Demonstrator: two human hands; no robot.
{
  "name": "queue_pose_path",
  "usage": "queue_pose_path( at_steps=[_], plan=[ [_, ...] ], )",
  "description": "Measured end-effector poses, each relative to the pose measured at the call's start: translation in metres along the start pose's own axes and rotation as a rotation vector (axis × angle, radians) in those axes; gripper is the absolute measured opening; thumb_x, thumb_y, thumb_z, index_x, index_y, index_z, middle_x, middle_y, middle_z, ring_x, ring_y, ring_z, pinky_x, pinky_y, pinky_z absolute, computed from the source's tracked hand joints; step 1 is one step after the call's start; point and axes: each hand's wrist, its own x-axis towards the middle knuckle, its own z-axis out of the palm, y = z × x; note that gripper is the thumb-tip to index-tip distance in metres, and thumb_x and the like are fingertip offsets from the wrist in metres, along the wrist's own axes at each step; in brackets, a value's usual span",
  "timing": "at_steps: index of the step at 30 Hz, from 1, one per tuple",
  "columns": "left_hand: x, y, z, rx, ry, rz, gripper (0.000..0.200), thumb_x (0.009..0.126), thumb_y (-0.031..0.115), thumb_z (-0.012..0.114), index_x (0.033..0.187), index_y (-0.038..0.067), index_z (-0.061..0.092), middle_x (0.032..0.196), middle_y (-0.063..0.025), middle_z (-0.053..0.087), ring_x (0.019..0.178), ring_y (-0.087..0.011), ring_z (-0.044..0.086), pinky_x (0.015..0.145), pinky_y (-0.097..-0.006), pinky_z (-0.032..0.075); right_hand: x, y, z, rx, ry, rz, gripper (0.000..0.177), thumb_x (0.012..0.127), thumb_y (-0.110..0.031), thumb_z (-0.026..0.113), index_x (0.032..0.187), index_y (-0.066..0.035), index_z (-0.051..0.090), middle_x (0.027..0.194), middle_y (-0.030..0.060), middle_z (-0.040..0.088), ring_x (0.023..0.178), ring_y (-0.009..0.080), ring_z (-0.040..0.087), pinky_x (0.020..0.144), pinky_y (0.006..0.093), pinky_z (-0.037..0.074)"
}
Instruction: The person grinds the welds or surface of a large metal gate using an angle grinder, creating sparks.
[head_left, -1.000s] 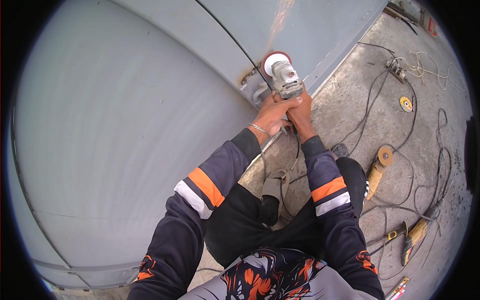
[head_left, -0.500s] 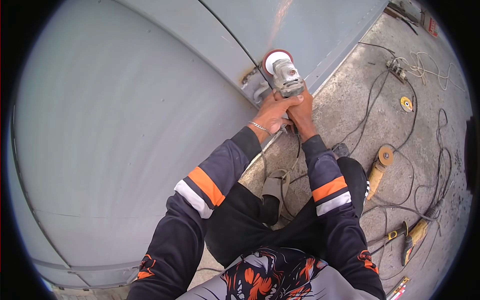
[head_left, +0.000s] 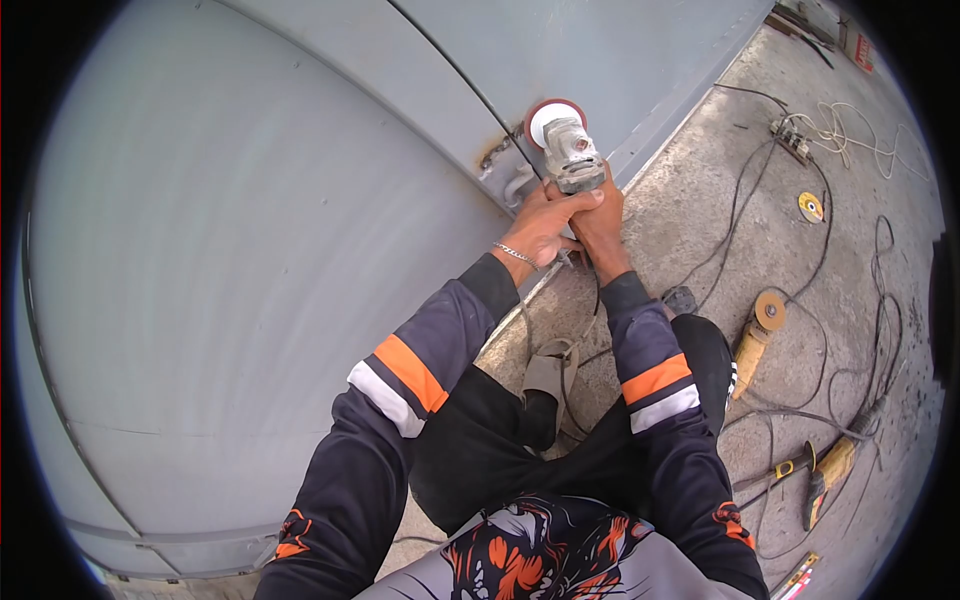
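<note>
An angle grinder (head_left: 573,155) with a white and dark red disc (head_left: 548,118) is held in both hands at the grey metal panel (head_left: 600,60). My left hand (head_left: 541,225), with a chain bracelet at the wrist, wraps round the grinder's body behind the gear head. My right hand (head_left: 603,225) is closed round it from the other side. The disc lies over the panel near a seam; whether it touches is hard to tell. Just left of the disc is a rough, rusty weld patch (head_left: 494,155) with a bent metal piece (head_left: 518,186) below it.
On the concrete floor (head_left: 680,220) to the right lie a yellow grinder (head_left: 757,340), another yellow power tool (head_left: 832,470), a loose yellow disc (head_left: 811,208) and a socket block (head_left: 792,140). Dark cables wind between them. A large grey panel (head_left: 250,300) fills the left side.
The orange spark streak on the panel above the disc is gone. Both hands and the grinder hold almost the same place; the view has shifted very slightly.
</note>
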Motion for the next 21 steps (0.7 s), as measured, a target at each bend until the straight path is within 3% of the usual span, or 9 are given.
queue_pose_path(
  at_steps=[4, 7, 11, 15, 21],
  plan=[
    [-0.012, 0.014, 0.012, 0.152, 0.012, -0.082, 0.086, 0.090, 0.033, 0.087, 0.156, 0.006, 0.039, 0.156, -0.0202, 0.046, 0.150, -0.0386, 0.041, 0.104, -0.0739, 0.047, -0.008, -0.015, -0.006, 0.044, 0.006, 0.186, 0.062, 0.079, -0.033, 0.089, 0.122, 0.000, 0.061, 0.092, 0.0162, 0.077, 0.085, 0.0288, 0.077, 0.075, 0.0400, 0.060],
    [-0.040, 0.020, 0.027, 0.391, 0.064, -0.024, 0.090, 0.088, 0.038, 0.089, 0.154, 0.002, 0.040, 0.151, -0.0214, 0.052, 0.143, -0.0359, 0.050, 0.109, -0.0608, 0.049, -0.022, -0.023, -0.013, 0.268, -0.021, 0.194, 0.051, 0.083, -0.030, 0.087, 0.117, 0.001, 0.064, 0.091, 0.0122, 0.075, 0.084, 0.0218, 0.073, 0.076, 0.0365, 0.058],
    [-0.078, -0.017, 0.020, 0.436, 0.111, 0.149, 0.097, 0.085, 0.045, 0.091, 0.150, -0.006, 0.040, 0.144, -0.0202, 0.055, 0.136, -0.0302, 0.055, 0.114, -0.0379, 0.046, -0.065, -0.076, -0.029, 0.371, -0.112, 0.282, 0.036, 0.087, -0.025, 0.083, 0.105, 0.003, 0.070, 0.091, 0.0083, 0.074, 0.084, 0.0152, 0.069, 0.075, 0.0337, 0.056],
    [-0.134, -0.034, 0.004, 0.564, 0.150, 0.129, 0.104, 0.084, 0.048, 0.091, 0.154, -0.006, 0.036, 0.145, -0.0209, 0.054, 0.139, -0.0300, 0.052, 0.116, -0.0410, 0.044, -0.106, -0.085, -0.016, 0.339, -0.199, 0.307, 0.032, 0.087, -0.024, 0.082, 0.102, 0.003, 0.072, 0.090, 0.0054, 0.075, 0.080, 0.0119, 0.067, 0.074, 0.0331, 0.055],
    [-0.183, -0.021, -0.017, 0.662, 0.278, 0.095, 0.103, 0.084, 0.045, 0.091, 0.156, -0.005, 0.037, 0.149, -0.0190, 0.052, 0.143, -0.0301, 0.050, 0.119, -0.0426, 0.041, -0.131, -0.102, 0.017, 0.462, -0.341, 0.535, 0.033, 0.086, -0.027, 0.082, 0.099, 0.002, 0.073, 0.086, 0.0044, 0.074, 0.076, 0.0119, 0.066, 0.072, 0.0334, 0.055]
  ],
)
